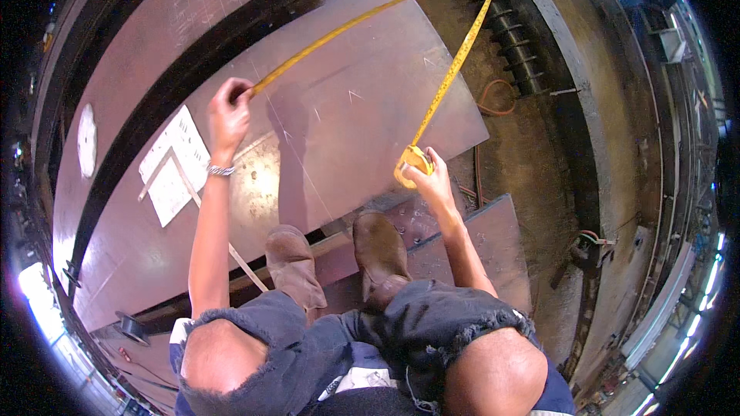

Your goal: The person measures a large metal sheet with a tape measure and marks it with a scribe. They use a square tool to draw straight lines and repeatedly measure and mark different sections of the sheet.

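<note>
A yellow tape measure (411,166) sits in my right hand (433,183), above the near right part of a large metal plate (362,100). Its blade (455,69) runs up and away, bends sharply past the plate's far right edge, then comes back left. My left hand (230,117) pinches the blade's other end over the left part of the plate. Thin scribed lines and small angle marks show on the plate. Just left of my left wrist lies a white paper sheet (176,166) with drawings, a metal square (181,173) resting across it.
My boots (381,250) stand at the plate's near edge. Beyond the plate's right side are a black coiled spring-like part (515,42), an orange cable (497,100) and a steel beam (574,46). A small dark spool (132,329) lies at the lower left.
</note>
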Tool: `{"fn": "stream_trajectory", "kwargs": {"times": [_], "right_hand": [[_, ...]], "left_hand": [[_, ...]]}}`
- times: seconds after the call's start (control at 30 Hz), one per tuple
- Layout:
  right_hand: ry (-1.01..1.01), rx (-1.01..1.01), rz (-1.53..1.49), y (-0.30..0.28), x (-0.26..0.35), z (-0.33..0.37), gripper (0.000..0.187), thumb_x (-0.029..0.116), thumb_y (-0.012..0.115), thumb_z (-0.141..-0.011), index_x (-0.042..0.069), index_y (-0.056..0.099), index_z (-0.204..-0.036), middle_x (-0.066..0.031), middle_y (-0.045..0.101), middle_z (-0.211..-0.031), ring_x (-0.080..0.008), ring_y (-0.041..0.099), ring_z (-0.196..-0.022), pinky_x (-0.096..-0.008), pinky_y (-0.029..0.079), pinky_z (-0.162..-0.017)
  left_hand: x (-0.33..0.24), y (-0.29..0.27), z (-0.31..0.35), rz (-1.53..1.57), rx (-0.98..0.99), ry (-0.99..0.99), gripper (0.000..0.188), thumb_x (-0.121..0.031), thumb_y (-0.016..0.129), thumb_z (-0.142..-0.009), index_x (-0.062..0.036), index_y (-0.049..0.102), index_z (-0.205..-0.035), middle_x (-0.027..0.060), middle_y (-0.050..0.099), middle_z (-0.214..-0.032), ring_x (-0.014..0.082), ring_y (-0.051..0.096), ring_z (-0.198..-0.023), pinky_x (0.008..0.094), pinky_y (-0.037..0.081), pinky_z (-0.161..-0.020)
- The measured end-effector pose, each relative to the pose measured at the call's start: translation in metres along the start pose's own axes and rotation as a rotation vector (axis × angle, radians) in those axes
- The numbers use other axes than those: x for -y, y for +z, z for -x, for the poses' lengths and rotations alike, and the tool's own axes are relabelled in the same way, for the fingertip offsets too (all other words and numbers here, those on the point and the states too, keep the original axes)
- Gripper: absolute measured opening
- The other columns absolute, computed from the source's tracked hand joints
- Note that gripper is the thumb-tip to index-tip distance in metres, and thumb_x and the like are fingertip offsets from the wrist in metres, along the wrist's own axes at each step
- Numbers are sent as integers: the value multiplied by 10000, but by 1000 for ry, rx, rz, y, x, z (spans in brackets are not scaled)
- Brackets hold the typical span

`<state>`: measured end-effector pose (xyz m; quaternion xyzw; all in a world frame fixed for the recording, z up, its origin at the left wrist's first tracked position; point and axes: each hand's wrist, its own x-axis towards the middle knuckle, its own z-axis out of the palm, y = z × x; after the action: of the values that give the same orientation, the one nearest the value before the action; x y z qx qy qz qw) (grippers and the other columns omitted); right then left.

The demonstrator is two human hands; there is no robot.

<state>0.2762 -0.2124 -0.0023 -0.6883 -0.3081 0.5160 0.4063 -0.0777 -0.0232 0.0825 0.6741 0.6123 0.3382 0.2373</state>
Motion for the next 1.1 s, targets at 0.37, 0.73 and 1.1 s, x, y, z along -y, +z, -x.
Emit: {"fn": "stream_trajectory", "kwargs": {"times": [0.37, 0.73, 1.1], "right_hand": [[70, 384, 13, -3, 24, 48, 620, 498, 580, -944, -36, 632, -1254, -140, 697, -1131, -194, 635, -1050, -336, 495, -901], [-378, 475, 624, -33, 68, 84, 370, 396, 646, -808, 43, 678, -917, -175, 664, -772, -382, 648, -748, -460, 501, -672], [-408, 462, 789, -17, 80, 91, 370, 392, 672, -793, 34, 660, -887, -181, 652, -804, -386, 647, -773, -473, 508, -689]], "left_hand": [[102, -238, 51, -363, -437, 96, 56, -20, 638, -920, -19, 620, -974, 69, 627, -929, 177, 600, -874, 315, 489, -784], [162, -408, 102, -366, -492, 17, 75, -8, 588, -968, -2, 589, -1043, 104, 590, -1119, 180, 599, -1023, 311, 493, -897], [-60, -153, 151, 264, 180, -179, 322, -6, 681, -876, -48, 636, -1191, 91, 589, -1337, 193, 663, -1078, 310, 563, -867]]}}
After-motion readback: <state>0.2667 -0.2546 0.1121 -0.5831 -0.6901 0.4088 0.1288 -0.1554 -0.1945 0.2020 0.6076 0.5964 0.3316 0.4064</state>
